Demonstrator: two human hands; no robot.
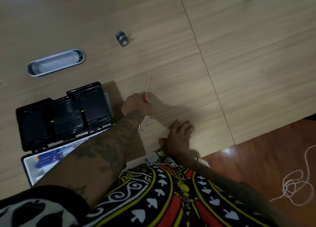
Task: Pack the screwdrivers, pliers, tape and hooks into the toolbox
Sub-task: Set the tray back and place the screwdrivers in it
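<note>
Orange-handled screwdriver (146, 92), light and stiff, is gripped at its handle by left hand (135, 103); right hand (180, 131) rests fingers-spread near hooks (145, 123).

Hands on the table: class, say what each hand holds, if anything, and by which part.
The left hand grips the orange-handled screwdriver by its handle, shaft pointing away. The right hand rests flat on the table, holding nothing.

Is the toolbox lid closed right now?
No, the black toolbox lies open on the table, its lid folded back and blue-handled tools visible in its white tray.
</note>
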